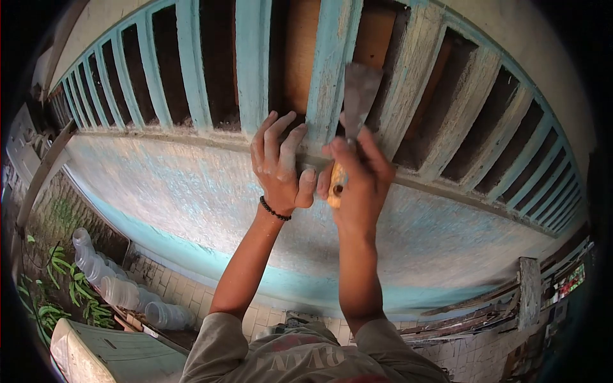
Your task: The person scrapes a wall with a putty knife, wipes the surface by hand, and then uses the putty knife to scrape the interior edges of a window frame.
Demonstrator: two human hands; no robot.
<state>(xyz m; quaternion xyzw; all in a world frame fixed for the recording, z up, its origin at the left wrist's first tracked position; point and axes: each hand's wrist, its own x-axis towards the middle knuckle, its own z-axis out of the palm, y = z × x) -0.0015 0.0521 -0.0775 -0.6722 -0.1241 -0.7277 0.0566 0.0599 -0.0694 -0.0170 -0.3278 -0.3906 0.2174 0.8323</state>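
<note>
My right hand [364, 175] is closed round the yellow-orange handle of a putty knife [361, 92]. Its broad grey blade points up along a slat [333, 70] with worn blue-green paint. Dusty with pale powder, my left hand [280, 163] rests its fingers on the ledge [223, 138] below the slats. Those fingers are apart and hold nothing; a dark beaded bracelet circles the wrist. To the right, several slats [408, 83] show bare, scraped wood. Slats on the left keep most of their blue-green paint.
Below the ledge runs a wall [191, 179] with patchy, scraped paint. Clear plastic containers [121, 292] lie at lower left beside green plants [76, 287]. A pale panel-like object [115, 351] stands nearer. Stacked wood [472, 322] lies at lower right on the tiled floor [255, 317].
</note>
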